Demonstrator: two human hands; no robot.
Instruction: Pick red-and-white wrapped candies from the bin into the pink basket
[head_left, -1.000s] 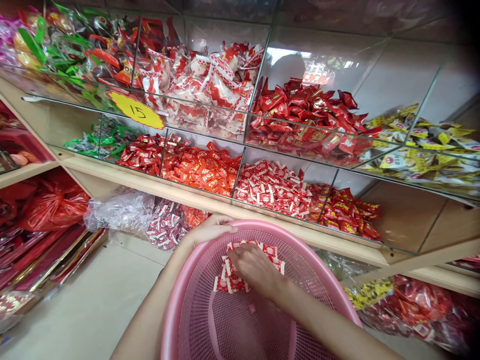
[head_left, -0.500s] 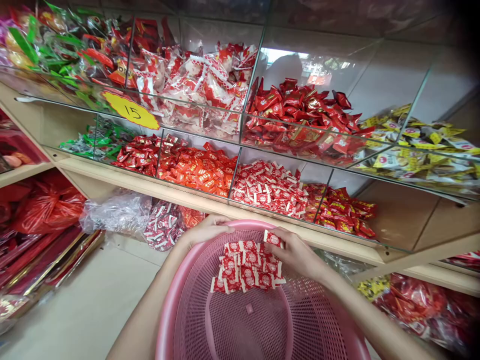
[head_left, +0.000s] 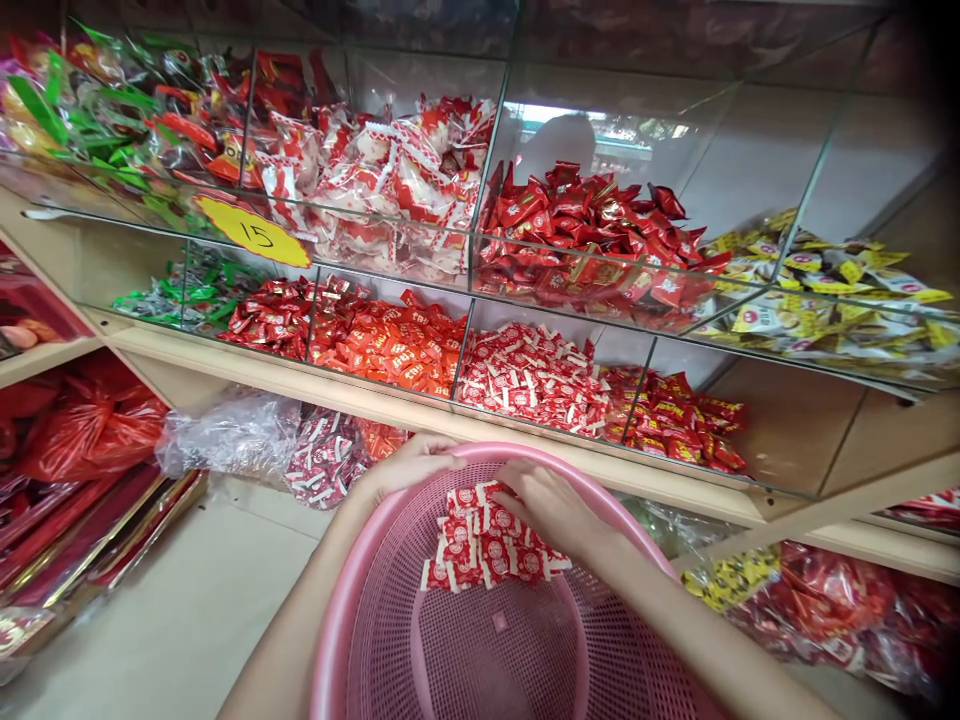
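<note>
The red packets (head_left: 461, 545) lie inside the pink basket (head_left: 335, 600), toward its far side and a little left of the middle of the far rim, laid close together in rough rows. The group runs longer from left to right than from far to near, and the white ends of most packets seem to point left and right. The mesh nearer the basket's near edge shows bare, and that edge runs out of view.

The right hand (head_left: 551, 508) is much the nearer of the two: it is over the group's far right corner, just inside the far rim, with its fingers bent down and leftward onto or just above the packets. Its fingertips are partly hidden, so I cannot tell whether they pinch a packet or only touch one. Its forearm comes in across the basket's right side, leaving the left and near edges of the group uncovered.

The left hand (head_left: 412, 466) is clamped on the basket's far left rim, thumb along the top, apart from the packets, which lie to its right and nearer the body. Beyond the far rim is the shelf (head_left: 322, 385), where a bin holds similar packets (head_left: 529, 380).
</note>
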